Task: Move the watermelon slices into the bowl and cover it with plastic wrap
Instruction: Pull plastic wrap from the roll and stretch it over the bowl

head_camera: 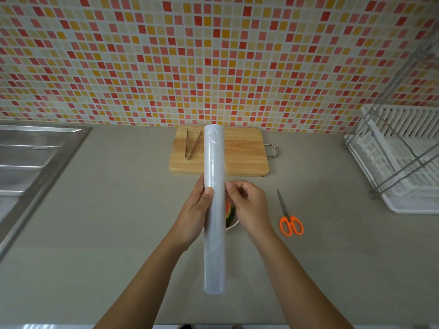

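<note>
Watermelon slices [229,213] already sit in the white bowl [234,224], and both show only as a sliver between the plastic wrap roll [214,210] and the right wrist, since the roll is held lengthwise directly above the bowl. Left hand [196,210] is clamped around the roll's middle, thumb pressed on its front; right hand [249,205] is pinched together on the loose film edge [225,167] along the roll's right side, where a thin transparent flap stands off the surface. From here the likely trouble is the film itself: in my judgement, a pull from one corner could tear it diagonally or let it fold back and cling to itself or to the roll. Because the roll hides the bowl, the sheet may be drawn too short or land off-centre, leaving part of the rim uncovered. A loosened left grip could drop the roll onto the fruit. Orange-handled scissors [288,216] lie just right of the bowl; reaching for them means releasing one hand, which may let the film snap back. Beyond the bowl, the wooden cutting board [242,153] carries metal tongs [191,146]; a steel sink [31,162] lies far left, a white dish rack [401,167] far right.
</note>
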Motion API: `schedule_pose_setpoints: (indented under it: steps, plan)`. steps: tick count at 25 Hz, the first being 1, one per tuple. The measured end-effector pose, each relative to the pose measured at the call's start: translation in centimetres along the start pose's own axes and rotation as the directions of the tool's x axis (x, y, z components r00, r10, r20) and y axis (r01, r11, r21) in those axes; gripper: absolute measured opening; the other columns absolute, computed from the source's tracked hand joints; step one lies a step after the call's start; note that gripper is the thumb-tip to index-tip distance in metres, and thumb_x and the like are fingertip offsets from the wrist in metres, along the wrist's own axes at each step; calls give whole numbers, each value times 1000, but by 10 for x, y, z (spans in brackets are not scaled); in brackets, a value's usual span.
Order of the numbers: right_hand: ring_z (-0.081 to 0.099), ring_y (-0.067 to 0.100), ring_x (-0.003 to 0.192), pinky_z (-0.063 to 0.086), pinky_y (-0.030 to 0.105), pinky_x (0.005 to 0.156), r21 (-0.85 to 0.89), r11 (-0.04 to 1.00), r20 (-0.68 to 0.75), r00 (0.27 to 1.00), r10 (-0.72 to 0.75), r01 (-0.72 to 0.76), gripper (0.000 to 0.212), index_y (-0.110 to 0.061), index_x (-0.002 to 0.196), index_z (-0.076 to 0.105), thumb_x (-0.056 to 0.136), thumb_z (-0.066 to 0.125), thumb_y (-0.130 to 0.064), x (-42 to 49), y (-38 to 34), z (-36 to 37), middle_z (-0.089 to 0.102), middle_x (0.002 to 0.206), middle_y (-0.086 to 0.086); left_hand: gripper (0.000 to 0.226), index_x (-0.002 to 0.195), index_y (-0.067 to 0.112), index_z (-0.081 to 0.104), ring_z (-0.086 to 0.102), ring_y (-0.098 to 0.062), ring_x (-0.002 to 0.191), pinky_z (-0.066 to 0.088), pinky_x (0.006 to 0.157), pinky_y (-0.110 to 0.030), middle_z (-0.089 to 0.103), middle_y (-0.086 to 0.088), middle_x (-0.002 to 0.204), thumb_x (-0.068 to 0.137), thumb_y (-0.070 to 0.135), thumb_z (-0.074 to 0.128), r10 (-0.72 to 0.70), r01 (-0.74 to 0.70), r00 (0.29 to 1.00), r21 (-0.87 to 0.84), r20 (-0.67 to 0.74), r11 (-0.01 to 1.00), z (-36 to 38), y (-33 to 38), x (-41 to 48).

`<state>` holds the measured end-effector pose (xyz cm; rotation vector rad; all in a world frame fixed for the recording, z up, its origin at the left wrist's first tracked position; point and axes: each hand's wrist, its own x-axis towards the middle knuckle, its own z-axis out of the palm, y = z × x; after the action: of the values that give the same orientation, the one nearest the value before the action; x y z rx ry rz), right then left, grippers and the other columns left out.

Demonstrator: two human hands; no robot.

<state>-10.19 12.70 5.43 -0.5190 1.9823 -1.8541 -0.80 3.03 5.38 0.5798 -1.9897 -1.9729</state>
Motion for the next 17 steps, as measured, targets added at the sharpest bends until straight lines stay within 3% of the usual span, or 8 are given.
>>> schedule_pose_setpoints:
  steps: [3, 8, 10, 13, 14, 17]
  plan:
    - [57, 1, 54, 47, 15, 54, -120, 993, 22, 1000, 3, 0, 23, -20, 75, 63, 94, 52, -26, 0, 0, 3, 64, 64, -3, 46, 139, 35, 39, 58, -23, 113, 45, 100, -52, 60, 1, 123, 93, 44, 36, 2, -2, 1000, 8, 5, 1000, 0, -1, 0]
    - [54, -6, 54, 41, 7, 49, -168, 986, 47, 999, -9, 17, 22, -26, 75, 52, 96, 45, -26, -2, -2, 6, 58, 67, -9, 47, 139, 32, 39, 56, -8, 114, 44, 103, -43, 59, 9, 123, 94, 45, 35, 34, -32, 999, 46, -40, 998, 0, -1, 0]
    - [56, -6, 58, 44, 8, 53, -148, 989, 54, 998, -15, 23, 19, -28, 77, 50, 96, 45, -26, -4, -2, 6, 61, 71, -9, 45, 137, 33, 40, 57, -7, 112, 46, 101, -41, 60, 10, 119, 94, 45, 35, 45, -43, 998, 46, -47, 998, 0, -1, 0]
    - [60, 7, 68, 52, 25, 66, 3, 1000, 111, 994, 21, -21, 9, -33, 89, 52, 91, 55, -25, -6, -3, 3, 62, 78, -4, 42, 136, 35, 42, 58, -12, 113, 46, 100, -42, 60, 6, 121, 95, 42, 35, 47, -48, 998, -9, -39, 999, -1, 0, 0]
    - [60, 10, 71, 52, 28, 69, 27, 999, 150, 988, 23, -27, 14, -34, 94, 53, 90, 58, -22, -6, -3, 1, 61, 80, -2, 42, 136, 34, 43, 58, -13, 114, 46, 100, -41, 60, 5, 122, 95, 40, 35, 52, -52, 998, -21, -32, 998, -2, 0, 0]
    - [60, 9, 73, 52, 19, 63, -24, 999, 206, 978, 37, -33, 20, -33, 98, 56, 89, 60, -16, -6, -8, -5, 62, 86, 0, 42, 137, 32, 43, 57, -10, 114, 47, 99, -36, 60, 7, 123, 96, 39, 36, 60, -60, 998, -5, -22, 998, -4, 0, 1]
